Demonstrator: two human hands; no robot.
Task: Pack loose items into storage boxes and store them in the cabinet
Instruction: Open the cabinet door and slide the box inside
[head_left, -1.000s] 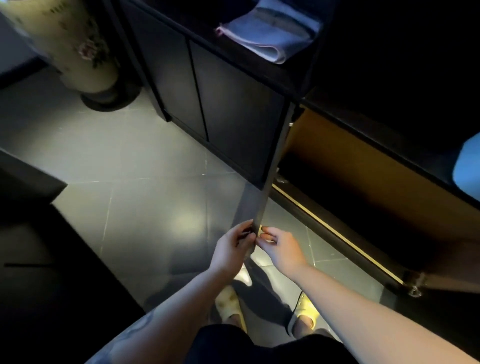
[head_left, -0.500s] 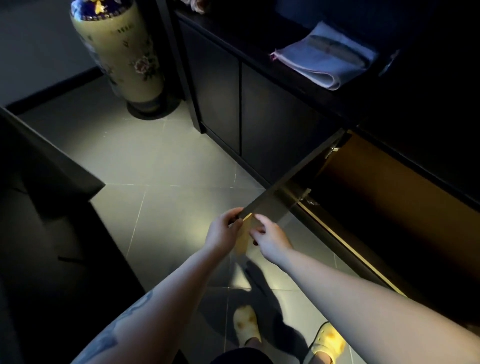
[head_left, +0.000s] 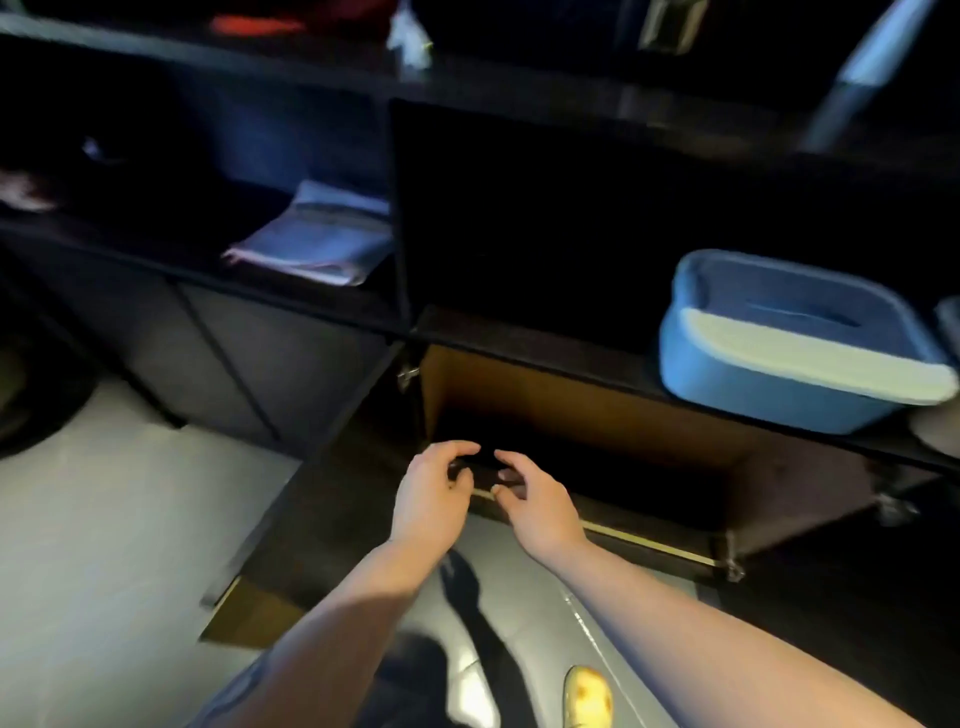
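Observation:
The lower cabinet compartment (head_left: 597, 415) stands open, dark inside with brown walls. Its dark door (head_left: 311, 509) is swung out to the left. My left hand (head_left: 431, 488) and my right hand (head_left: 535, 499) hover side by side in front of the opening, just above its brass-edged sill (head_left: 649, 543). The fingers of both are loosely curled and hold nothing. A blue storage box (head_left: 795, 343) with a pale rim sits on the shelf above the compartment, to the right. The picture is blurred by motion.
A folded pale cloth (head_left: 317, 239) lies on the shelf to the left of a dark upper niche (head_left: 519, 223). Closed dark doors (head_left: 249, 364) run along the left. Grey floor tiles (head_left: 104, 519) spread below, and my yellow slipper (head_left: 587, 696) shows at the bottom.
Both hands have let go of the door's edge and moved in front of the opening. The door has swung wide to the left. My view has lifted toward the shelves.

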